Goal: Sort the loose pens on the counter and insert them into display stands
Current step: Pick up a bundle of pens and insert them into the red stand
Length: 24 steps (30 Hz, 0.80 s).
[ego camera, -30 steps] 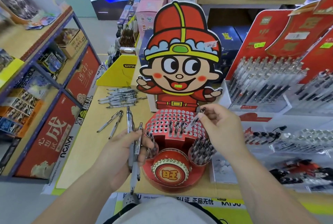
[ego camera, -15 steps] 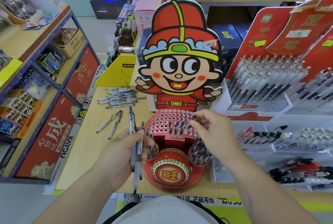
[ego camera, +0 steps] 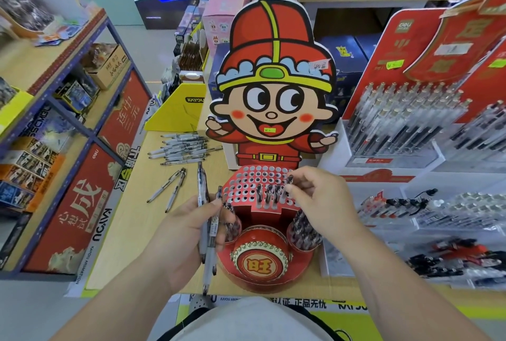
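Noted right hand pinching one pen tip-down over holes of display stand, left hand gripping two spare pens just left of it, pointing away

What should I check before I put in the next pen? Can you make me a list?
1. The pen pinched by the right hand fully in its hole: cannot tell, fingers hide it.
2. Free holes in the red stand: ok, many.
3. Spares ready: ok, the left hand grips two pens.
4. Loose pens gone from the counter: not ok, a pile lies there.
5. Stand upright: ok.
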Tool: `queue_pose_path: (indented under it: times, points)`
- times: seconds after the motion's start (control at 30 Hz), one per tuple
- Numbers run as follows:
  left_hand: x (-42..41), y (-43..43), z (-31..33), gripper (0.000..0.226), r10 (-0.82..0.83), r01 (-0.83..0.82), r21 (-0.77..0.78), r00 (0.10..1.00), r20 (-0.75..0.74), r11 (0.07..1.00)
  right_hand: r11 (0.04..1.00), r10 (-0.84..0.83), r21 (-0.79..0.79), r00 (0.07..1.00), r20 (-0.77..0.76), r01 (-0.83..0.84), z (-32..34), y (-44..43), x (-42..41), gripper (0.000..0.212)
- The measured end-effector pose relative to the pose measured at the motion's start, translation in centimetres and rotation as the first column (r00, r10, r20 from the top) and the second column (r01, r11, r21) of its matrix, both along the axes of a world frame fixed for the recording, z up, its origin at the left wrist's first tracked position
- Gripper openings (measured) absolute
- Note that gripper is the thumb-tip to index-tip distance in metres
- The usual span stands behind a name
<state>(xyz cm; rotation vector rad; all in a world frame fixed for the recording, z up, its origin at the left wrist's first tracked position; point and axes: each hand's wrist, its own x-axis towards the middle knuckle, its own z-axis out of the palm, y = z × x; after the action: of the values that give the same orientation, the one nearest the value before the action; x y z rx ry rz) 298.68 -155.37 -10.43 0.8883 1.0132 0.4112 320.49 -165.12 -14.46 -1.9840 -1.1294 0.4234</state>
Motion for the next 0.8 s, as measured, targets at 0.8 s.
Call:
queue_pose_path:
  times: [0.8]
  points:
    - [-0.33, -0.46, 0.3, 0.015, 0.002, -0.002, 0.001, 0.998, 0.055, 1.0, 1.0, 0.005, 0.012, 1.0, -0.003, -0.005, 0.3, 0.26, -0.19, 0.014]
